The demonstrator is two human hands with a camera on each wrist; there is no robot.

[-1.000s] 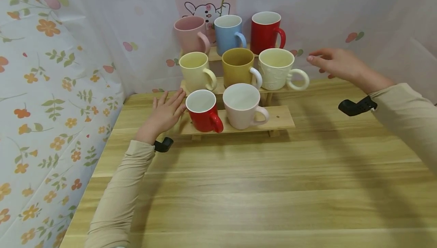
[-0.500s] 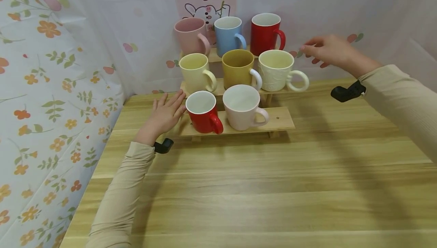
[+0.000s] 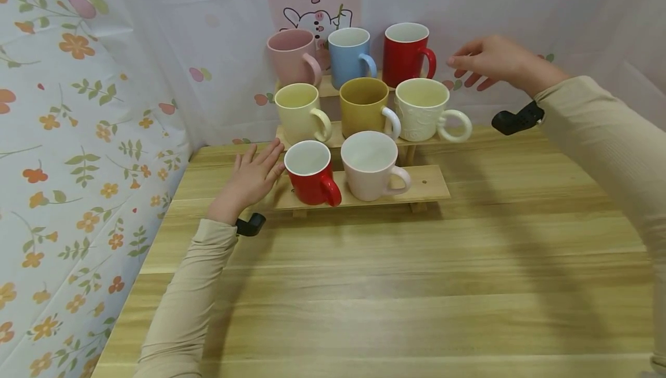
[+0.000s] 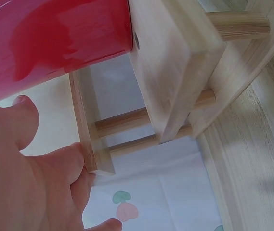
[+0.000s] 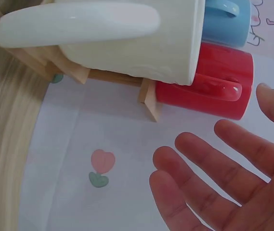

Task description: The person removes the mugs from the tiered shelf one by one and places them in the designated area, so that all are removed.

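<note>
My left hand (image 3: 251,178) has its fingers spread at the left end of the wooden tiered rack (image 3: 429,184). In the left wrist view its fingertips meet the end of a shelf board (image 4: 89,139), close to the front red mug (image 4: 64,38). My right hand (image 3: 499,63) hovers, fingers relaxed and holding nothing, to the right of the top-tier red mug (image 3: 403,57). In the right wrist view that mug's handle (image 5: 216,88) faces the thumb and fingertips, with a gap between. The cream embossed mug (image 3: 418,112) with a ring handle sits just below, on the middle tier.
Beside the top red mug stand a blue mug (image 3: 346,60) and a pink mug (image 3: 291,57). The middle tier also bears a pale yellow mug (image 3: 296,115) and a mustard mug (image 3: 359,109). A pale pink mug (image 3: 366,170) shares the front tier. Patterned cloth (image 3: 224,31) hangs behind.
My right hand has moved left and farther back, nearer the top red mug. The left hand keeps its place at the rack's end, and the mugs have not moved.
</note>
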